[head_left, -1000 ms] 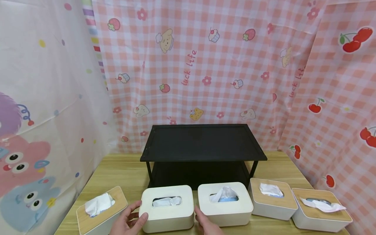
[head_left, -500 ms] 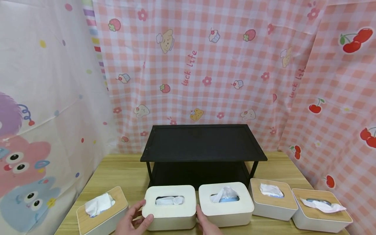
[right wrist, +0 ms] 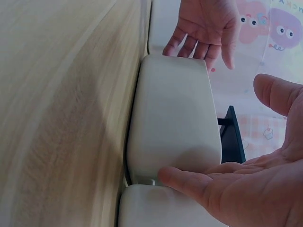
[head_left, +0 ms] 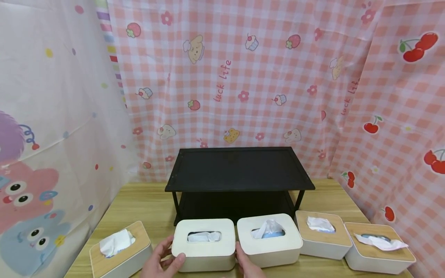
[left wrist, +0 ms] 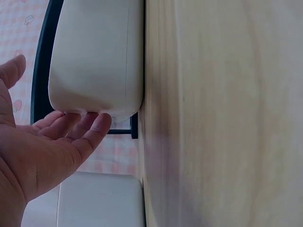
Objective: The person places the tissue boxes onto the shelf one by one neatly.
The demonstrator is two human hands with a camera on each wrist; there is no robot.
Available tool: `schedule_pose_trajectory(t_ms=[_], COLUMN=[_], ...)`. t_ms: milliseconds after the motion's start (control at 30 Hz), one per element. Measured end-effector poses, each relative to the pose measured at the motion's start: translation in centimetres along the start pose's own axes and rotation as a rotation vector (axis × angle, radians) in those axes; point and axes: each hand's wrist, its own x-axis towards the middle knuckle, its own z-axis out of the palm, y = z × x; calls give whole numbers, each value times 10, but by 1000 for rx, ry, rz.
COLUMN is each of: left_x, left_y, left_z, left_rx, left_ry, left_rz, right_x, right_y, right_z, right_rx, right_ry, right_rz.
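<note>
A cream tissue box (head_left: 204, 247) with an oval slot stands in front of the black rack, between my two hands. My left hand (head_left: 162, 259) touches its left end with the fingertips, the thumb held off, as the left wrist view shows at the hand (left wrist: 57, 146). My right hand (head_left: 247, 263) has its fingers along the box's right end, in the narrow gap beside a second cream tissue box (head_left: 269, 247). In the right wrist view the right hand's fingers (right wrist: 189, 184) lie fairly straight, with the thumb raised. Neither hand wraps round the box.
The black two-tier rack (head_left: 238, 168) stands just behind the cream boxes. To the left sits a wood-lidded tissue box (head_left: 130, 256), turned at an angle. Two more wood-lidded boxes (head_left: 323, 247) stand close together at the right of the wooden table (head_left: 139, 200).
The left cream box has slid right along the table with both hands moving along. The second cream box has shifted slightly right and turned a little.
</note>
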Motion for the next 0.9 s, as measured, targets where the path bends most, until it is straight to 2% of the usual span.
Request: schedule_pose_trajectory(t_ms=[133,200,267,333,467,567,700,900], left_x=[4,5,5,5,4,5,7,5], left_y=[-4,-6,-8,-9,-9,-9,-9,-13], left_z=[2,3,2,2,1,0,-1,-4], left_rx=[24,25,22,2,-31,-50,-68,-117], left_ry=[-16,-25,-38,-47,-74,-95,-119,-142], left_rz=[-48,-76,-87,-71,-63,-79,-89,-52], right_x=[3,-1,-2,-2,5,-1,-14,-26], right_y=[2,-8,-11,-12,-7,-21,-48,-73], right_z=[1,4,5,4,1,5,13,23], right_rx=[-57,-120,-127,-170,-96,-64,-90,-113], right_ry=[4,0,-11,-16,-46,-60,-51,-6], right_rz=[-2,-25,-39,-65,-32,7,44,51])
